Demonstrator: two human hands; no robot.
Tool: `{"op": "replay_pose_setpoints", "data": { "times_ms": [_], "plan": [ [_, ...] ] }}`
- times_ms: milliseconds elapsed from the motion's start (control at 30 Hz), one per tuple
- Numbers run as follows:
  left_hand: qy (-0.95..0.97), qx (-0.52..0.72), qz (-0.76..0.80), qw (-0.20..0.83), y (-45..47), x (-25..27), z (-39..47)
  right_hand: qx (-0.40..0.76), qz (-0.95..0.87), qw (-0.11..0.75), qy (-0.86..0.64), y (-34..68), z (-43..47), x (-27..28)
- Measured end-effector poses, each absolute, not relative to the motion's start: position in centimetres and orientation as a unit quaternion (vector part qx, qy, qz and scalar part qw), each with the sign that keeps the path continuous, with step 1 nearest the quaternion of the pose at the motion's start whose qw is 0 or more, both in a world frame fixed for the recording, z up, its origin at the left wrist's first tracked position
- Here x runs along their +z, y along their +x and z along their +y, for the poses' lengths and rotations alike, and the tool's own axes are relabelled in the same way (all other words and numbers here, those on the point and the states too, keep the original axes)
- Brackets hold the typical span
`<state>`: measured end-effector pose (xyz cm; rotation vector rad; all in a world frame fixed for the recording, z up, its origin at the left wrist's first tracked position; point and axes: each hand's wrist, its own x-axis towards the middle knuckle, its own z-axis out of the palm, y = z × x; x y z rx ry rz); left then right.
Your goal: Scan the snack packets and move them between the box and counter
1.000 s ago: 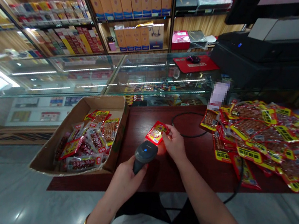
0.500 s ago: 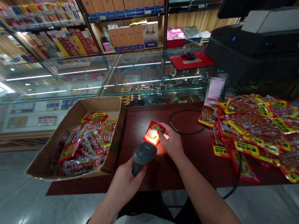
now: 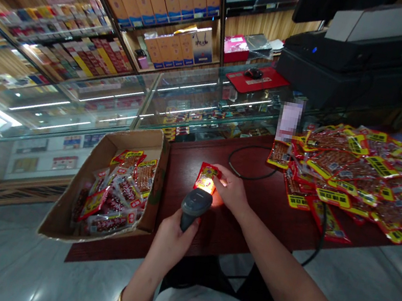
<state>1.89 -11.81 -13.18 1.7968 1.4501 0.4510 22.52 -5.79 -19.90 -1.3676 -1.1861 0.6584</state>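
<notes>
My left hand (image 3: 174, 239) is wrapped round the grip of a dark grey barcode scanner (image 3: 196, 202). Its bright light falls on a red and yellow snack packet (image 3: 206, 174) just in front of the scanner head. At the packet's right edge, the fingers of my right hand (image 3: 231, 191) hold it at the dark red wooden table (image 3: 184, 155). Left of my hands stands an open cardboard box (image 3: 158, 184) with several snack packets (image 3: 119, 195) in it. To the right lies a large heap of red and yellow snack packets (image 3: 349, 169).
A black cable (image 3: 245, 175) curls across the table, and more cable hangs over its front edge. Behind runs a glass display counter (image 3: 188, 88) with a red mat and a mouse (image 3: 253, 73). Black register equipment (image 3: 328, 64) stands at the back right, shelves behind.
The scanner in my left hand has shifted very slightly, and its light now falls lower on the packet. My right hand stays at the packet's edge.
</notes>
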Motion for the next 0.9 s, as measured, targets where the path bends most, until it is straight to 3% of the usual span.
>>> {"op": "replay_pose_setpoints", "data": {
  "times_ms": [333, 900],
  "plan": [
    [0.711, 0.164, 0.573, 0.373, 1.8, -12.7, -11.8, 0.273, -0.531, 0.563, -0.571, 22.6, -5.8, -20.1],
    [0.765, 0.111, 0.556, 0.304, -1.2, -6.9, -13.7, 0.274, -0.523, 0.565, -0.576, 22.6, -6.1, -19.7]
  ]
}}
